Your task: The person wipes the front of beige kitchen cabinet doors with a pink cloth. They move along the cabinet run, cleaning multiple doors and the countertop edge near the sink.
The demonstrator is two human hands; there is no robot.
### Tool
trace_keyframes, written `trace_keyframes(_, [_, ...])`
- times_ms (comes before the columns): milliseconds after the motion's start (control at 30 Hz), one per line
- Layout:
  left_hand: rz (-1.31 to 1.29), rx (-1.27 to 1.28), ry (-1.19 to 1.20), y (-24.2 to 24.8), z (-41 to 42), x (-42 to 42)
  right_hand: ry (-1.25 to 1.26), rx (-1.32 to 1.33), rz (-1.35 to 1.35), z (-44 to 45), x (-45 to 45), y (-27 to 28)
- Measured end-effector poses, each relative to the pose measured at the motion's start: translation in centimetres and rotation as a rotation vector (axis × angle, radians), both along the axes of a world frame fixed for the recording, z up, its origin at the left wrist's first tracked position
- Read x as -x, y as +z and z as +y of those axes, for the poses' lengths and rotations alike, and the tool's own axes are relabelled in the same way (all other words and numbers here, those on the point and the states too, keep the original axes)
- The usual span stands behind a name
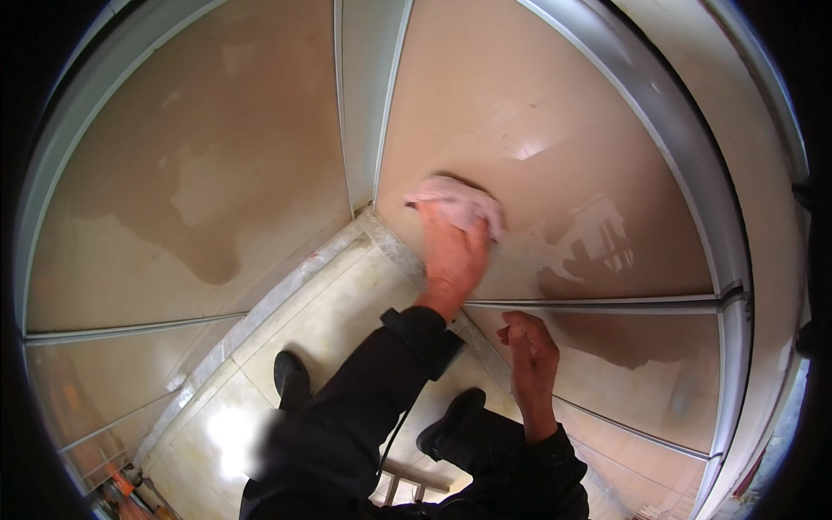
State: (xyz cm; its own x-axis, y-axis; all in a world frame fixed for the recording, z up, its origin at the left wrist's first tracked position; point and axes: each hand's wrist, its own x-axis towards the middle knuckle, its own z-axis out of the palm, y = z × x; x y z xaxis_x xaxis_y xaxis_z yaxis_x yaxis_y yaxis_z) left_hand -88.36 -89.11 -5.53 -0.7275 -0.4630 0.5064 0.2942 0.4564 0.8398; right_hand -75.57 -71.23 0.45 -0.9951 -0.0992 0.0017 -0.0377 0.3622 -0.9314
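My left hand (pixel 452 250) is shut on a crumpled pink cloth (pixel 455 198), which lies against a glossy beige cabinet door panel (pixel 539 97) near its lower inner corner. Reflections and darker patches show on that panel. My right hand (pixel 533 354) is held lower and to the right, in front of another beige panel (pixel 624 344), with its fingers curled; nothing is visible in it. Both sleeves are black.
A second large beige panel (pixel 214 156) stands at the left, past a pale corner strip (pixel 367 84). Metal trim (pixel 656 117) edges the panels. Below are a tiled floor (pixel 260 383), my dark shoes (pixel 292 377), a small wooden frame (pixel 416 481) and orange-handled items (pixel 123 484).
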Motion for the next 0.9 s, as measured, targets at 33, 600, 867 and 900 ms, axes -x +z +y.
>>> trace_keyframes(33, [0.028,-0.165,-0.021,-0.7,-0.8,0.5,0.003,0.015,0.002,0.2,-0.1,-0.2])
trace_keyframes(600, [-0.228,-0.068,0.140,-4.5,-0.7,0.3,0.053,0.009,0.024,1.1,-1.3,-1.3])
trace_keyframes(867, [-0.325,-0.101,0.018,-5.4,-0.7,0.2,0.072,0.009,0.007,0.3,-0.7,-0.7])
trace_keyframes(900, [-0.243,-0.139,0.005,-3.8,-0.6,0.1,0.065,0.012,-0.012,-0.1,-0.6,-0.4])
